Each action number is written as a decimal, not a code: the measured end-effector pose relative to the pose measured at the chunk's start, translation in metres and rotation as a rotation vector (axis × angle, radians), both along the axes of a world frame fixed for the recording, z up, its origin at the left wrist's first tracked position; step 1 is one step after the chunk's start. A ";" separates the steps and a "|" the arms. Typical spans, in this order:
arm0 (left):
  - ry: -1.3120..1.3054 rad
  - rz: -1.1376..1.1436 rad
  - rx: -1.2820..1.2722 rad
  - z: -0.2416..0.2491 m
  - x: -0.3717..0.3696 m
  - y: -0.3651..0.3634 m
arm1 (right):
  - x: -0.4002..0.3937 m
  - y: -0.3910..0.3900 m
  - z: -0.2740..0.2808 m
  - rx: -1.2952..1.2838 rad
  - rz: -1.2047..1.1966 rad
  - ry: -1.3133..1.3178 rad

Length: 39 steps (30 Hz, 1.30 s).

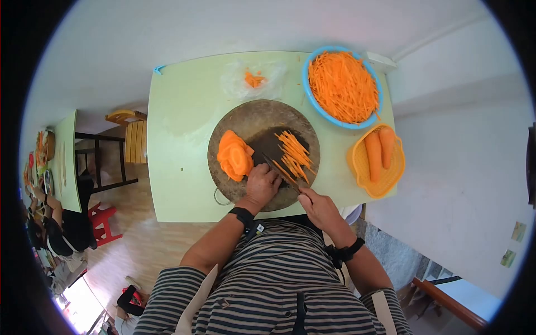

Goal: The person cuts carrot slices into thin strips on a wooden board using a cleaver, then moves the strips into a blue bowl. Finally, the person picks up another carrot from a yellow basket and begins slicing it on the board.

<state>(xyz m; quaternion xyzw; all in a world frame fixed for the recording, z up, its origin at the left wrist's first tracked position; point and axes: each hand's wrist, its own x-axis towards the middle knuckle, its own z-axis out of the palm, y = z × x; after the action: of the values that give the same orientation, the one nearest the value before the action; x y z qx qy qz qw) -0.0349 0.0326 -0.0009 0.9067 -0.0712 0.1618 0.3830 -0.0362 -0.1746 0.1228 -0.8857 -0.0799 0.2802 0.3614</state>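
My right hand [320, 210] is wrapped round the handle of a knife [283, 173], whose blade slants up and left over a round wooden chopping board [268, 110]. Beside the blade, my left hand [262, 187] rests on the board with its fingers bent and pressed together; whatever lies under them is hidden. A pile of carrot slices [234, 156] sits just above and left of that hand. On the board's right half, thin carrot strips [294, 153] lie spread out, to the right of the blade.
A blue basin [306, 84] heaped with carrot shreds [343, 86] stands at the table's back right. Below it, a yellow basket [360, 177] holds whole carrots [373, 156]. Carrot scraps [254, 79] lie on a plastic bag [273, 86]. At far left, other people work at another table [68, 167].
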 end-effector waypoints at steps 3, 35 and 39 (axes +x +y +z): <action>0.010 0.003 -0.003 -0.002 -0.001 0.000 | -0.006 -0.003 0.001 -0.053 -0.009 0.008; 0.032 -0.002 -0.007 -0.001 -0.003 0.001 | 0.011 0.022 -0.008 -0.078 0.027 -0.043; 0.041 0.024 -0.007 0.005 -0.001 -0.002 | 0.028 0.019 -0.016 0.063 -0.061 0.033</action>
<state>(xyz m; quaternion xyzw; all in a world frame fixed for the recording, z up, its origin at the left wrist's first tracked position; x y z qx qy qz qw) -0.0358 0.0304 0.0046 0.9092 -0.0521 0.1482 0.3855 -0.0084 -0.1551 0.1070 -0.8713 -0.0558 0.2808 0.3985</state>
